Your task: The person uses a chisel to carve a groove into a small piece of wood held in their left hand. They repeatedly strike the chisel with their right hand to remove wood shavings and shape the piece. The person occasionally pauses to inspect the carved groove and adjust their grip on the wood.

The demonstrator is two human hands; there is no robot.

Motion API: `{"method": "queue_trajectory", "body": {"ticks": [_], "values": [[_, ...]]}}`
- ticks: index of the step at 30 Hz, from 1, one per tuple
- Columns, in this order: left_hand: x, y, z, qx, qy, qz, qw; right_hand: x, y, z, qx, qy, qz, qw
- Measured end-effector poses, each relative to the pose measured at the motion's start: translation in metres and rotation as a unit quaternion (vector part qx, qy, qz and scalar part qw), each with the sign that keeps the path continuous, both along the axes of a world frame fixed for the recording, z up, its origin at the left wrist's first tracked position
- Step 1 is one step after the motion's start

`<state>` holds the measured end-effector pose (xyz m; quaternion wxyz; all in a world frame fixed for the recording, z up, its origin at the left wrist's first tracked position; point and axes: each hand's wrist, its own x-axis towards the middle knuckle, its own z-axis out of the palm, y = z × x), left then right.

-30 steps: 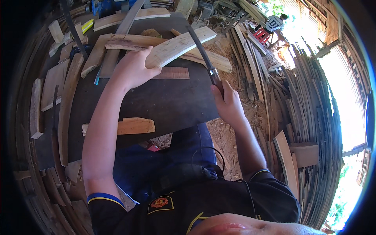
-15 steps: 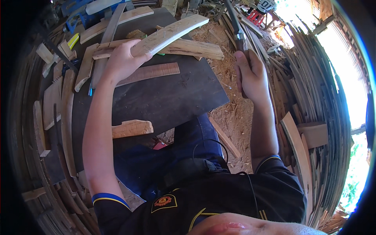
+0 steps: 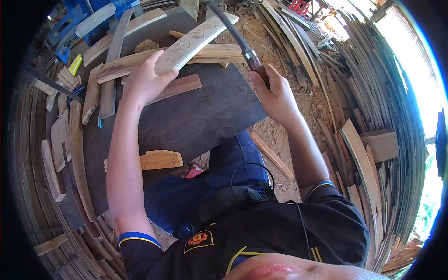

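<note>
My left hand point(image 3: 148, 80) is wrapped round the near end of a pale, slightly curved wooden piece point(image 3: 198, 42), which slants up and away to the right. Beneath it a longer wooden beam point(image 3: 214, 54) lies across the dark tabletop point(image 3: 186, 126). In my right hand point(image 3: 275, 93) is the brown wooden handle of a long tool with a narrow dark metal blade point(image 3: 228, 25); I cannot tell if it is a file or a chisel. The blade points up and left, passing over the far end of the curved piece. A flat reddish board point(image 3: 182, 87) lies beside my left wrist.
A shaped wooden block point(image 3: 161, 159) sits at the table's near edge. More timber pieces point(image 3: 93, 88) and a saw blade point(image 3: 56, 84) lie at left. Wood strips point(image 3: 387, 93) are stacked along the right, a brush point(image 3: 145, 45) lies far back, and shavings cover the ground.
My right hand has moved left and slightly down, bringing the blade over the far end of the curved piece. My left hand keeps its hold. The whole view has shifted a little.
</note>
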<state>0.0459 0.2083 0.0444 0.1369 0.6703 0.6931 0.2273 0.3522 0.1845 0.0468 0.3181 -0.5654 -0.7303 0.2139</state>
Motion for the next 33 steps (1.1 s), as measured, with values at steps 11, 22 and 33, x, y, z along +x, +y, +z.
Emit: {"method": "queue_trajectory", "body": {"ticks": [11, 22, 33], "values": [[0.001, 0.001, -0.014, 0.007, -0.016, 0.015, 1.0, -0.005, 0.01, -0.027, 0.014, -0.037, -0.012, 0.999], [-0.004, -0.003, -0.014, -0.011, -0.038, 0.003, 0.999, -0.003, -0.015, 0.071, 0.13, 0.187, -0.002, 0.974], [-0.003, 0.003, -0.018, 0.025, -0.021, 0.002, 0.999, -0.013, 0.002, -0.012, -0.156, -0.062, -0.01, 0.986]]}}
